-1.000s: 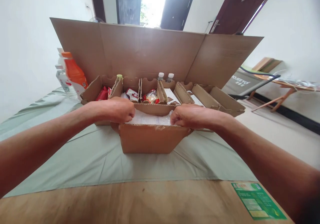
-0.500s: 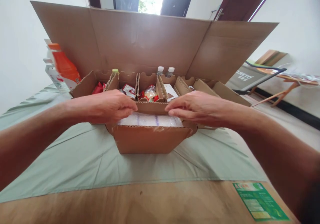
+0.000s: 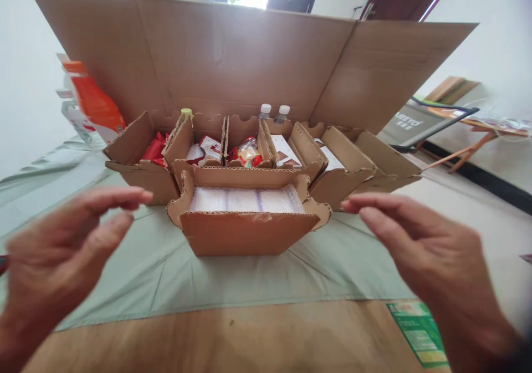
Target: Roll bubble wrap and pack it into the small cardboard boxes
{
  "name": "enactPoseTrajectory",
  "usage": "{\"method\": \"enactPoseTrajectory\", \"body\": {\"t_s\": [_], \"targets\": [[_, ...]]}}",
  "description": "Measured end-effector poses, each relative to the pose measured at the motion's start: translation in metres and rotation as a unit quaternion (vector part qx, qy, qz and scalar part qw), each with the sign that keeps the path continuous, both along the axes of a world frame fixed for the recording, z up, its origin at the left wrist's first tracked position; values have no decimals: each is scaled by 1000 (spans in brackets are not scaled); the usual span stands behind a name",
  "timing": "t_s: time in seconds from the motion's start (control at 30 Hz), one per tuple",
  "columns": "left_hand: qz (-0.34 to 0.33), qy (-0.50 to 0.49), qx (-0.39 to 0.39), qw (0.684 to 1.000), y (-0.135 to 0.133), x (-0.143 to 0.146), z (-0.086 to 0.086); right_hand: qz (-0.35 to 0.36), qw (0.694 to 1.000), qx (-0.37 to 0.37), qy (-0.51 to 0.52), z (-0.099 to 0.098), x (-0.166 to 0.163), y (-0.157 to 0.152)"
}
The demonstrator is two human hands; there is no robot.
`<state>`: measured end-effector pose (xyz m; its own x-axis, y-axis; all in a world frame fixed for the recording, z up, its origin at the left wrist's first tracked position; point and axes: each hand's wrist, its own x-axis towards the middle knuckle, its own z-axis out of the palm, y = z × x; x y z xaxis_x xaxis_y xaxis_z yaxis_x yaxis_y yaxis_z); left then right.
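Note:
A small cardboard tray (image 3: 245,234) stands in front of me on a pale green cloth (image 3: 166,273). A white plastic-wrapped pack (image 3: 245,200) lies in it. My left hand (image 3: 62,251) hovers to the tray's left, fingers stretched out and holding nothing. My right hand (image 3: 419,245) hovers to its right, also open and empty. Neither hand touches the tray. Behind it stands a row of cardboard compartments (image 3: 266,157) with red snack packets (image 3: 155,148), wrapped snacks (image 3: 247,154) and white cartons.
A big cardboard sheet (image 3: 233,57) stands upright behind the compartments. An orange drink bottle (image 3: 93,101) is at the back left, and two white bottle caps (image 3: 274,110) show behind the row. A green label (image 3: 419,331) lies on the brown board near me. A folding table is at the far right.
Both hands have let go of the pack in the tray and drawn back toward me and outward, fingers now spread. The pack stays in the tray.

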<state>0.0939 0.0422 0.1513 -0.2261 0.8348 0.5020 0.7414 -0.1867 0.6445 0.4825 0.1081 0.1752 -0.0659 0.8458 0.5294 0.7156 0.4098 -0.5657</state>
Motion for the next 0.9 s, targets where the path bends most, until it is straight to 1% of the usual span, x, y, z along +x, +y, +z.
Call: {"method": "enactPoseTrajectory", "body": {"t_s": [0.07, 0.13, 0.17, 0.2, 0.23, 0.3, 0.33, 0.4, 0.47, 0.53, 0.6, 0.63, 0.67, 0.7, 0.73, 0.8, 0.87, 0.9], "targets": [[-8, -78, -78, 994, -16, 4, -42, 4, 997, -62, 40, -35, 6, -7], [-43, -135, -94, 985, -11, 17, -76, 39, 990, -115, 76, -67, -5, -1], [-60, -158, -95, 981, -3, 26, -88, 60, 985, -131, 94, -79, -15, 5], [-79, -180, -91, 976, 8, 35, -96, 81, 981, -140, 112, -87, -26, 12], [-94, -205, -86, 970, 19, 44, -99, 100, 976, -142, 128, -93, -37, 18], [-117, -256, -74, 957, 36, 61, -99, 121, 970, -133, 164, -98, -52, 23], [-123, -274, -68, 951, 39, 69, -98, 122, 968, -124, 180, -99, -54, 20], [-134, -283, -57, 948, 30, 80, -98, 105, 970, -102, 195, -103, -50, 2], [-145, -266, -64, 951, 2, 84, -102, 84, 976, -86, 181, -108, -39, -30], [-135, -259, -92, 952, -34, 77, -106, 77, 981, -81, 159, -111, -35, -64], [-84, -269, -112, 953, -62, 60, -102, 93, 981, -86, 148, -106, -47, -85], [-52, -274, -115, 953, -68, 49, -96, 108, 979, -90, 149, -99, -58, -87], [-24, -279, -108, 954, -68, 40, -88, 125, 976, -91, 156, -92, -71, -83], [-11, -284, -100, 954, -62, 32, -78, 140, 972, -90, 168, -83, -83, -74], [-17, -283, -93, 954, -52, 29, -67, 153, 967, -85, 183, -76, -93, -62], [-69, -301, -47, 950, -27, 36, -50, 143, 964, -59, 216, -66, -95, -41], [-155, -341, -18, 927, -8, 57, -43, 94, 975, -34, 200, -67, -72, -37], [-198, -346, -14, 917, -5, 70, -44, 57, 984, -18, 167, -72, -53, -42]]}}
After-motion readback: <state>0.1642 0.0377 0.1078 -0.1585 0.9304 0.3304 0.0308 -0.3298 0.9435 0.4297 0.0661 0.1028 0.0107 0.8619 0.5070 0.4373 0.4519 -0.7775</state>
